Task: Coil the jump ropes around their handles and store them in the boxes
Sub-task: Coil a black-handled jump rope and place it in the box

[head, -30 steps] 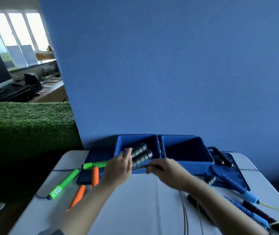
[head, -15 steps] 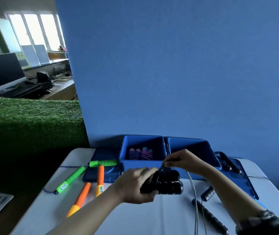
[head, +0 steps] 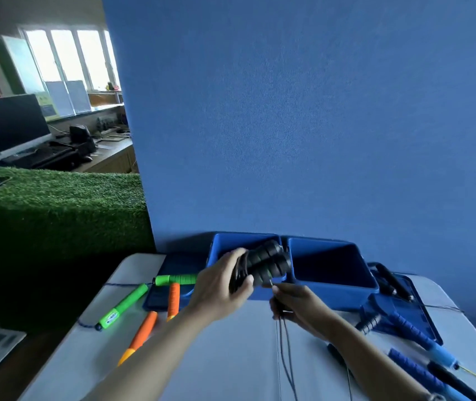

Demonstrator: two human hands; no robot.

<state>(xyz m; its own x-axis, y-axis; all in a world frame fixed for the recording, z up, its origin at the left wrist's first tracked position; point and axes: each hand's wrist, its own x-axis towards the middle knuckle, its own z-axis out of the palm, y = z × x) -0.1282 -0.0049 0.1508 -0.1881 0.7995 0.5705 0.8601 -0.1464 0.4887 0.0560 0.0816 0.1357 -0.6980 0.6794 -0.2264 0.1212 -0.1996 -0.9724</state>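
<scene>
L hand (head: 219, 285) grips black handles (head: 268, 264); R hand (head: 294, 303) pinches rope (head: 284, 337) just below.

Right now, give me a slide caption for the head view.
Left hand grips black jump rope handles while right hand pinches the cord.

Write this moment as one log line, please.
step: coiling | left hand: grips black handles | right hand: pinches cord | boxes: behind
</scene>
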